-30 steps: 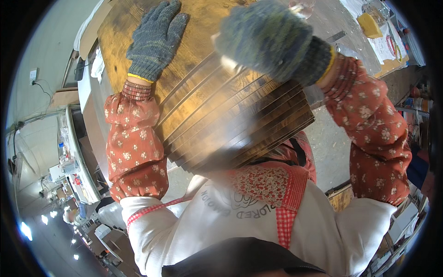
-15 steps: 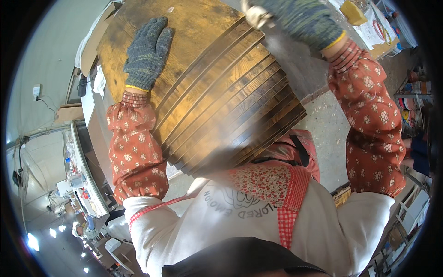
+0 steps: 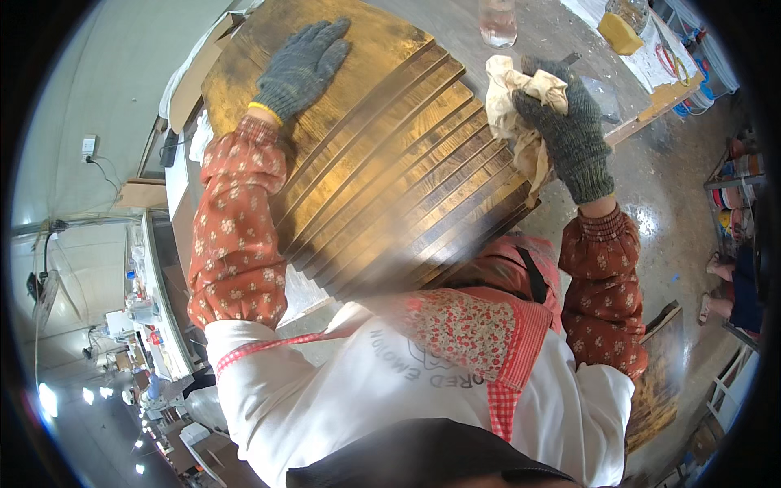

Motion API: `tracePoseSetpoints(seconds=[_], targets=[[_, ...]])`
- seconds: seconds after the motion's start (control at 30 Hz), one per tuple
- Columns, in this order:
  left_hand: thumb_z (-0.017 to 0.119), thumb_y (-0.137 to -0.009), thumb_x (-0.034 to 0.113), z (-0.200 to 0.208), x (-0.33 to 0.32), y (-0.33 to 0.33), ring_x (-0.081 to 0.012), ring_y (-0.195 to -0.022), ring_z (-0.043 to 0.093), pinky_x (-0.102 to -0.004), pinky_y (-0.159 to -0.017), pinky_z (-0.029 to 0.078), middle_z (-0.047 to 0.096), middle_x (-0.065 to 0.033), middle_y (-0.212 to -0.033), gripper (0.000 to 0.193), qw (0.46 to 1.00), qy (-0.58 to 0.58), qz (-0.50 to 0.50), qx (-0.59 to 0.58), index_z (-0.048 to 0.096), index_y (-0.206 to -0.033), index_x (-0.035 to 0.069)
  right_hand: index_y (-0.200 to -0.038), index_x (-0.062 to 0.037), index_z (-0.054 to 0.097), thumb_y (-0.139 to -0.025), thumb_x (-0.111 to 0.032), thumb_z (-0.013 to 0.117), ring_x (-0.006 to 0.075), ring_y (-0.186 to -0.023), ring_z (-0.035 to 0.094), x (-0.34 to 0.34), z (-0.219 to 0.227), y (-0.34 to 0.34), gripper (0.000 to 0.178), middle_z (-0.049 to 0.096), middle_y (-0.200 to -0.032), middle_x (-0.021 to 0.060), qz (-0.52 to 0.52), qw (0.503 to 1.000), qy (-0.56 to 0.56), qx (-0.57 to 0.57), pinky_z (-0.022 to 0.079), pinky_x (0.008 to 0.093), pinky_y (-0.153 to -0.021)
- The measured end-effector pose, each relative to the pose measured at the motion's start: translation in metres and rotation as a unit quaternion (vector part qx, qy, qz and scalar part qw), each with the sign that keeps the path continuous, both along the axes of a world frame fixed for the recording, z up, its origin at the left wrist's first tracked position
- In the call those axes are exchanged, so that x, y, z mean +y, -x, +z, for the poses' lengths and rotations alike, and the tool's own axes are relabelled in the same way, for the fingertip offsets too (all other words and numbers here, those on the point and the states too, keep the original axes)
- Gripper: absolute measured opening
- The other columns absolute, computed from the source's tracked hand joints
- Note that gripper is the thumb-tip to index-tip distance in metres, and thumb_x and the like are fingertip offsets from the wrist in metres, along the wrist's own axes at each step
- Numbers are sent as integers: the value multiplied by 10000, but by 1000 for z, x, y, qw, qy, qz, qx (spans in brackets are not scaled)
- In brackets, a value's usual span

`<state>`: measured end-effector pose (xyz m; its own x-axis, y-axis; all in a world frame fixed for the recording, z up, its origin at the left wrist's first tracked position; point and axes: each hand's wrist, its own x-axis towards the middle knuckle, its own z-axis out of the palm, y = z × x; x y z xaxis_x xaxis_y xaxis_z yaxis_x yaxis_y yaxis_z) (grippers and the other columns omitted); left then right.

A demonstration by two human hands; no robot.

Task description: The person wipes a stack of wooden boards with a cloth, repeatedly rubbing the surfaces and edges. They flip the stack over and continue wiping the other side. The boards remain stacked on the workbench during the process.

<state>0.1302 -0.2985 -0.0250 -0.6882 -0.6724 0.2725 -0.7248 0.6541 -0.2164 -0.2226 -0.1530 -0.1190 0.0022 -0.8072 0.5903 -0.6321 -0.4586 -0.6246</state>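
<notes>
A stack of brown-stained wooden boards [image 3: 382, 122] lies fanned out in front of me, its edges stepping down toward my apron. My left hand [image 3: 301, 69], in a dark knitted work glove, rests flat on the top board near its far left part, fingers stretched out. My right hand [image 3: 569, 130], gloved the same way, is closed round a crumpled cream cloth [image 3: 508, 102]. It is at the right side of the stack, and a loose end of the cloth hangs beside the boards' right edges. Part of the near end of the stack is blurred.
On the grey table [image 3: 443, 18] stands a clear container [image 3: 498, 23] of pinkish liquid. A yellow sponge-like block [image 3: 620, 34] lies at the far right. Another stained board [image 3: 655, 390] leans low on my right. A person's bare legs [image 3: 716, 289] show at the right edge.
My right hand has come nearer and down along the stack's right side with the cloth. My left hand has shifted farther and rightward over the top board. The clear container has come into sight.
</notes>
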Motion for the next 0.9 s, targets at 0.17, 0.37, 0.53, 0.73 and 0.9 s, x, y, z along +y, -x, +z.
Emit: tracePoseSetpoints(seconds=[0.17,0.37,0.53,0.73,0.9], targets=[[422,-998,420,6,-19,22,-317,-1355,386,-430,-1129,294,425,-129,-1468,502,997,-8,-80,20,444,-1422,152,-1190,-48,617,-826,-167,754,176,-1024,618,22,12,-45,407,659,-1109,64,195,844,-121,-484,515,317,-889],[430,-990,438,0,-8,4,-325,-1351,390,-429,-1128,291,439,-152,-1455,522,995,5,-95,21,465,-1404,122,-1264,-40,552,-838,-245,741,196,-1066,629,-9,35,-95,509,644,-1156,116,5,998,22,-59,520,340,-929],[524,-957,437,19,53,-89,-321,-1294,460,-395,-1086,347,525,-163,-1370,535,970,-73,156,171,530,-1333,57,-1328,-45,500,-813,-275,754,227,-1104,616,-40,35,-80,619,620,-1214,151,84,979,-138,-127,495,350,-966],[664,-873,457,-4,139,-144,-224,-948,633,-337,-834,492,656,-148,-1079,595,814,-45,402,417,600,-1189,-43,-1317,-59,528,-846,-300,690,283,-1068,634,-59,54,-72,553,651,-1153,183,111,984,-102,94,494,373,-946],[649,-905,361,-25,173,-155,-174,-922,646,-288,-808,501,681,-142,-1041,525,783,-120,338,508,594,-1213,-59,-1289,-99,578,-831,-135,644,280,-1016,655,-45,69,-76,464,668,-1128,145,151,977,-91,121,499,359,-918]])
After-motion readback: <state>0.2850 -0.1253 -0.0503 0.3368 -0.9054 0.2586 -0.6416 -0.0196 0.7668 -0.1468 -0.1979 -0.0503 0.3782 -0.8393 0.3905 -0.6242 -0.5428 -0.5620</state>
